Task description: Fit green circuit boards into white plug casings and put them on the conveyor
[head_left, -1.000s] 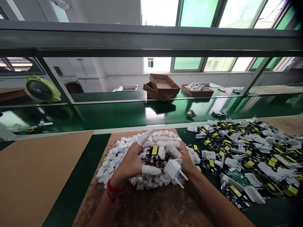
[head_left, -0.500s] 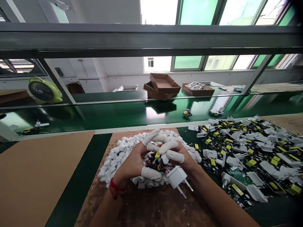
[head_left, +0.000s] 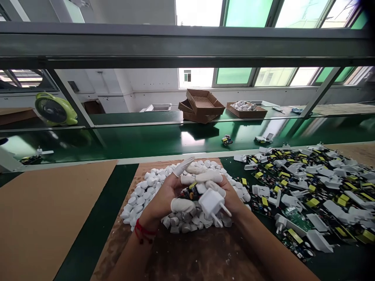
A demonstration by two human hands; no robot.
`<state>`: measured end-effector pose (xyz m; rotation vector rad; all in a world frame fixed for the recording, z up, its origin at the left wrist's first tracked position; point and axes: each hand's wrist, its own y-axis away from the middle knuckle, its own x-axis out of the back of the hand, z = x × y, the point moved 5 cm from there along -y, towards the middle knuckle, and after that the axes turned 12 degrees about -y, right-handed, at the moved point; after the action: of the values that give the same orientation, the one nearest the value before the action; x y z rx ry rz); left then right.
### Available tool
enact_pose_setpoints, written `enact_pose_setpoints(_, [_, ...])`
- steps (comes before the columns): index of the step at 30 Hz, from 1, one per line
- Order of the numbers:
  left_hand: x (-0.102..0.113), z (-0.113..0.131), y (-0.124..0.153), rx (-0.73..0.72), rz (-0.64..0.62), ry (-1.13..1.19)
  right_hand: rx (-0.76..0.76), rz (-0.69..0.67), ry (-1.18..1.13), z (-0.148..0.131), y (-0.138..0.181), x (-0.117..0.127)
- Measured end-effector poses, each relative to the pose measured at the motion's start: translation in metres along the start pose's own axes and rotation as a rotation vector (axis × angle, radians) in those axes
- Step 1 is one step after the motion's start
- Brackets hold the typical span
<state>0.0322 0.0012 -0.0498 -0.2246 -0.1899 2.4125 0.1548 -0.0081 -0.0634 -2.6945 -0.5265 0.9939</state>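
Observation:
Above the pile of small white caps (head_left: pixel 140 193), both hands meet at a circuit board (head_left: pixel 190 192) with a yellow-topped part. My left hand (head_left: pixel 168 193), in white finger covers, is closed around the board's left side, thumb below and fingers behind. A white two-pin plug (head_left: pixel 211 203) sits at the board's right end, its pins pointing down and right. My right hand (head_left: pixel 224 191), also in finger covers, curls over the board's right side by the plug. A whitish piece shows under its fingers; they partly hide it.
Many circuit boards with white plug housings (head_left: pixel 319 179) cover the bench at right. Cardboard (head_left: pixel 64 210) lies at left. Behind runs a green conveyor (head_left: pixel 140 138) carrying a few boards (head_left: pixel 227 140). Beyond are brown trays (head_left: pixel 203 105) and a green fan (head_left: pixel 55 110).
The plug has moved up and left, nearer the board, and the board has tilted. My right fingers have closed in over it. Boards on the conveyor have shifted left.

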Motion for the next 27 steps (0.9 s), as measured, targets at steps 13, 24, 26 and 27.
enact_pose_setpoints(13, [0.084, 0.005, 0.011, 0.218, 0.959, 0.204, 0.134, 0.273, 0.022, -0.015, -0.009, 0.018])
enact_pose_setpoints(24, [0.07, 0.014, 0.006, 0.035, 0.772, 0.122, 0.174, 0.282, 0.001, -0.018, -0.009, 0.016])
enact_pose_setpoints(26, [0.07, 0.016, 0.006, 0.01, 0.749, 0.128, 0.19, 0.275, 0.058, -0.022, -0.009, 0.018])
enact_pose_setpoints(27, [0.069, 0.016, 0.006, 0.011, 0.733, 0.122, 0.205, 0.279, 0.108, -0.025, -0.01, 0.02])
